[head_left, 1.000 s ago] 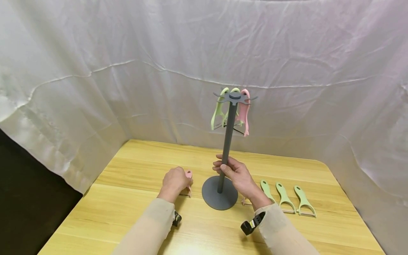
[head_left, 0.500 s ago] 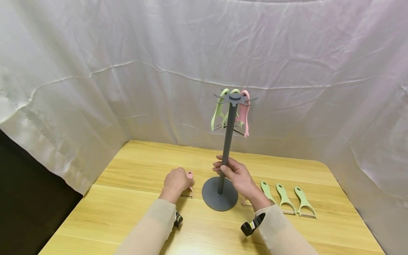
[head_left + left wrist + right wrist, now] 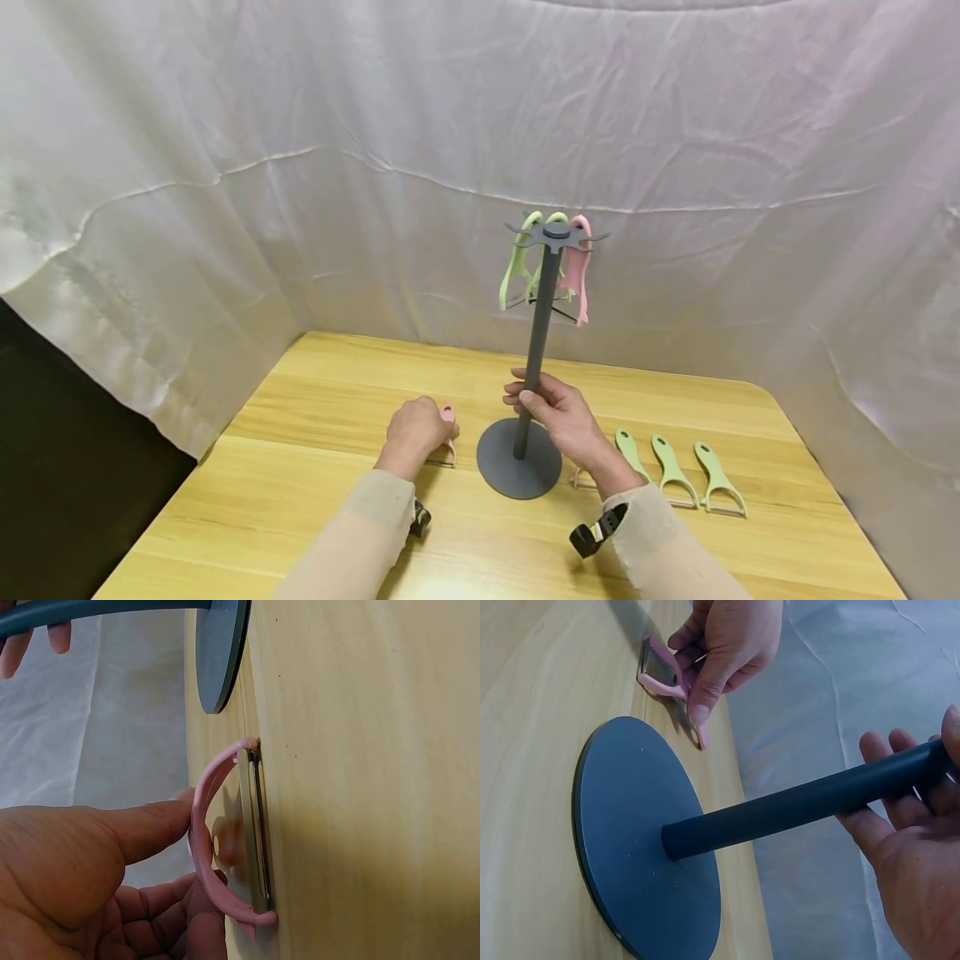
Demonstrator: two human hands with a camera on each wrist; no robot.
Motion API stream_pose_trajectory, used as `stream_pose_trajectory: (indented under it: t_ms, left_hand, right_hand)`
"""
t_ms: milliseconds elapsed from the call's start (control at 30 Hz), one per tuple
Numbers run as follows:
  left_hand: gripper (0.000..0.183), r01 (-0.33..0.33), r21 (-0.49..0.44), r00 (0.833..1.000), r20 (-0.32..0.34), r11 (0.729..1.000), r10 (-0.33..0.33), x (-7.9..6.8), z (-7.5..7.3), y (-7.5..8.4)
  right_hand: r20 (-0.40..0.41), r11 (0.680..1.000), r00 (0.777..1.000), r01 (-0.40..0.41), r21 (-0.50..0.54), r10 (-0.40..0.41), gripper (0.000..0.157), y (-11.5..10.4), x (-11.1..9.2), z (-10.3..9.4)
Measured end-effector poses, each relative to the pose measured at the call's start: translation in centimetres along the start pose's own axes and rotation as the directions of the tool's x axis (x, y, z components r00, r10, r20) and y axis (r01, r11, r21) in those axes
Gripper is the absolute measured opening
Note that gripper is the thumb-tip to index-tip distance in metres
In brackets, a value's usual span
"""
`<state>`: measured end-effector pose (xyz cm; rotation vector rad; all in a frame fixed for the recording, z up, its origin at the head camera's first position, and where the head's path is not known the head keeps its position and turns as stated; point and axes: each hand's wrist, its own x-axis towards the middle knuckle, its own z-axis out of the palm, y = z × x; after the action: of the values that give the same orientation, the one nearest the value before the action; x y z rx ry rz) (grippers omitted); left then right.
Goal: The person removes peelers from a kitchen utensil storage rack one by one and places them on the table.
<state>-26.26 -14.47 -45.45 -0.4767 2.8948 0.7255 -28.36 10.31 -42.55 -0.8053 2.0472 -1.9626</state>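
Note:
My left hand [image 3: 415, 431] pinches a pink peeler [image 3: 199, 847] by its handle, thumb on one side and fingers on the other. The peeler lies at the table surface, left of a dark grey stand [image 3: 537, 333] with a round base. Around the stand's pole, low down, the fingers and thumb of my right hand [image 3: 564, 417] are curled. From the stand's top hooks hang two green peelers [image 3: 517, 265] and one pink peeler [image 3: 575, 271]. Part of the left fingers is hidden behind the pink peeler in the left wrist view.
Three green peelers [image 3: 670, 467] lie in a row on the wooden table [image 3: 225, 517], right of my right hand. Another pink peeler [image 3: 583, 481] there is mostly covered by that wrist. A pale curtain [image 3: 420, 250] closes off the back and sides.
Hardly anything differs: the left hand and its pink peeler have shifted very slightly right. The right hand stays on the pole. The head view has tilted a little.

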Motion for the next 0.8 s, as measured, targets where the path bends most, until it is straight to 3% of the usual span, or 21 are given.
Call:
stream_pose_trajectory:
  t_ms: [367, 800]
  left_hand:
    - [0.046, 0.000, -0.003, 1.000, 0.006, 1.000, 0.000, -0.16, -0.19, 0.08]
    - [0.043, 0.002, -0.003, 1.000, 0.010, 1.000, -0.002, -0.05, -0.13, 0.05]
  right_hand:
    - [-0.025, 0.996, 0.999, 0.035, -0.080, -0.038, 0.037, -0.25, 0.09, 0.33]
    - [0.056, 0.999, 0.998, -0.004, -0.047, 0.007, 0.038, -0.47, 0.36, -0.46]
